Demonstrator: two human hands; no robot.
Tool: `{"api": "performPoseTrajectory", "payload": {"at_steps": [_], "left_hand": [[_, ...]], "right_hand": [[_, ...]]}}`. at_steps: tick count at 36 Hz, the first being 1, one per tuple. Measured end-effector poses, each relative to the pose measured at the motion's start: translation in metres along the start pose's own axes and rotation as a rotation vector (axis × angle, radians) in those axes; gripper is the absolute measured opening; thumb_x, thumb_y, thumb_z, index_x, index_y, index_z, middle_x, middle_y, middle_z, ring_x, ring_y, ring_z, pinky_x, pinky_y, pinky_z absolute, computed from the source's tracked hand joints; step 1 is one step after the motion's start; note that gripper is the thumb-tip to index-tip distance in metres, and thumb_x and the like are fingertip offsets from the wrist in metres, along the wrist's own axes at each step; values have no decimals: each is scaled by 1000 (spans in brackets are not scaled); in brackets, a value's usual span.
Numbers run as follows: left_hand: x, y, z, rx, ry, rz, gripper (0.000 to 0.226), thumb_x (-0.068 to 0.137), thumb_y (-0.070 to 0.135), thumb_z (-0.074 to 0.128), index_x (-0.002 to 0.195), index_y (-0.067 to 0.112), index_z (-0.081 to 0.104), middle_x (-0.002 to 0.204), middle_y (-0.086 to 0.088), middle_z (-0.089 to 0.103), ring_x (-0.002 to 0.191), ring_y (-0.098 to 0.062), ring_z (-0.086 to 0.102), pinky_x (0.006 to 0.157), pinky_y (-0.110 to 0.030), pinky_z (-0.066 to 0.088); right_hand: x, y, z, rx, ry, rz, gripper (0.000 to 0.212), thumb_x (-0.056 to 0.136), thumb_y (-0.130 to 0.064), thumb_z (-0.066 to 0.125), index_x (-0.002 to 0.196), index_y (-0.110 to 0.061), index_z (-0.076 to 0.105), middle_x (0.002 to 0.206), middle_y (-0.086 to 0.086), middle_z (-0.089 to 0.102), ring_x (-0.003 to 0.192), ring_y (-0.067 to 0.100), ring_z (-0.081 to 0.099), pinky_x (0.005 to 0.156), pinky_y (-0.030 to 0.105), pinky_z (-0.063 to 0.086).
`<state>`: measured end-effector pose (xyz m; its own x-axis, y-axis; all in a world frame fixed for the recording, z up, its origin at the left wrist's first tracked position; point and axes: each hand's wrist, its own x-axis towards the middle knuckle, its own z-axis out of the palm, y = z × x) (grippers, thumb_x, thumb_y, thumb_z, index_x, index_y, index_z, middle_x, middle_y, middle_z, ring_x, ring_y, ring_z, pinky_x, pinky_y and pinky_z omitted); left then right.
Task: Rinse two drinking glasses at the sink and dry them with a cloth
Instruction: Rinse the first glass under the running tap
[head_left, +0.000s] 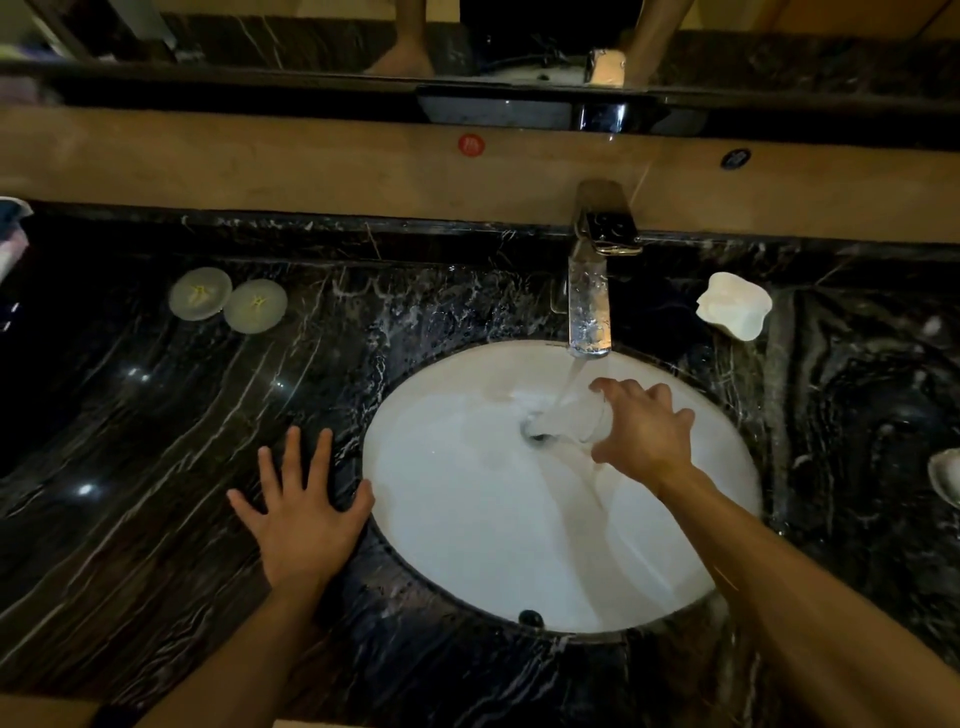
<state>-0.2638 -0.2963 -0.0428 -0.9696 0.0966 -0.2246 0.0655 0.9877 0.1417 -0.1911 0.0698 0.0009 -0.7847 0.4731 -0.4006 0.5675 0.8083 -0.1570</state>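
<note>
My right hand (647, 434) grips a clear drinking glass (574, 418) over the white oval sink (467, 545). The glass is tilted on its side, its mouth pointing left toward the drain. Water runs from the chrome faucet (589, 306) onto the glass. My left hand (301, 512) rests flat, fingers spread, on the black marble counter (156, 467) just left of the basin. Part of a second glass object (945, 475) shows at the right edge of the frame. No cloth shows plainly.
Two round white paper lids (228, 304) lie on the counter at the back left. A white soap dish (735, 306) sits right of the faucet. A mirror and a dark ledge run along the back wall.
</note>
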Motion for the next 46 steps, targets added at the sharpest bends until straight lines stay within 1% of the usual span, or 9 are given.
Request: {"api": "performPoseTrajectory", "payload": {"at_steps": [11, 19, 22, 25, 27, 31, 39, 42, 46], "left_hand": [[0, 1, 2, -4, -2, 3, 84, 80, 78, 24, 155, 42, 13, 166, 7, 0, 153, -25, -6, 115, -68, -4], [2, 0, 1, -2, 2, 6, 84, 80, 78, 22, 155, 42, 12, 166, 7, 0, 153, -25, -7, 114, -68, -5], [2, 0, 2, 3, 6, 2, 83, 81, 78, 21, 155, 42, 11, 166, 8, 1, 153, -24, -6, 114, -68, -4], [2, 0, 3, -6, 13, -2, 77, 85, 75, 18, 155, 43, 12, 166, 8, 2, 153, -24, -5, 115, -68, -3], [2, 0, 3, -19, 28, -1, 71, 89, 70, 16, 155, 43, 15, 166, 7, 6, 153, -24, -3, 114, -69, -2], [1, 0, 4, -32, 38, 3, 65, 93, 63, 17, 155, 42, 16, 166, 6, 7, 153, -25, -2, 114, -68, -3], [3, -2, 5, -26, 31, 11, 64, 94, 62, 18, 155, 43, 13, 166, 7, 6, 153, -25, -3, 114, -69, -3], [4, -3, 5, -21, 28, 9, 64, 94, 62, 18, 155, 43, 11, 166, 7, 5, 153, -25, -4, 114, -69, -3], [3, -2, 6, -22, 23, 18, 65, 93, 62, 18, 155, 43, 12, 166, 6, 6, 153, -25, -4, 113, -70, -2]], "right_hand": [[-3, 2, 0, -389, 98, -24, 69, 80, -16, 66, 142, -29, 39, 135, 3, 50, 127, 33, 36, 94, 55, 36], [-2, 1, -1, -444, 198, -38, 68, 77, -12, 67, 139, -28, 42, 131, 5, 51, 119, 33, 38, 92, 55, 35], [3, 1, -5, -222, 150, -7, 74, 77, -18, 73, 141, -33, 40, 137, 1, 50, 124, 31, 36, 94, 53, 36], [7, -1, -8, 232, 73, 50, 84, 69, -23, 81, 141, -37, 40, 138, -4, 51, 127, 28, 38, 93, 47, 41], [8, -3, -5, 492, 70, 37, 86, 66, -21, 85, 141, -33, 43, 133, -6, 57, 120, 25, 47, 89, 40, 47], [6, -13, 0, 834, 54, 64, 87, 68, -19, 90, 141, -26, 43, 123, -11, 55, 110, 12, 52, 79, 25, 43], [10, -27, 7, 1035, 34, 55, 84, 68, -17, 90, 136, -32, 42, 126, -10, 55, 117, 12, 52, 90, 29, 48], [15, -25, 9, 1132, 25, 100, 79, 66, -14, 90, 129, -33, 46, 130, -8, 56, 121, 17, 52, 95, 43, 52], [19, -22, 3, 1231, -135, 241, 79, 66, -9, 88, 128, -35, 47, 129, -4, 55, 110, 23, 58, 83, 48, 57]]}}
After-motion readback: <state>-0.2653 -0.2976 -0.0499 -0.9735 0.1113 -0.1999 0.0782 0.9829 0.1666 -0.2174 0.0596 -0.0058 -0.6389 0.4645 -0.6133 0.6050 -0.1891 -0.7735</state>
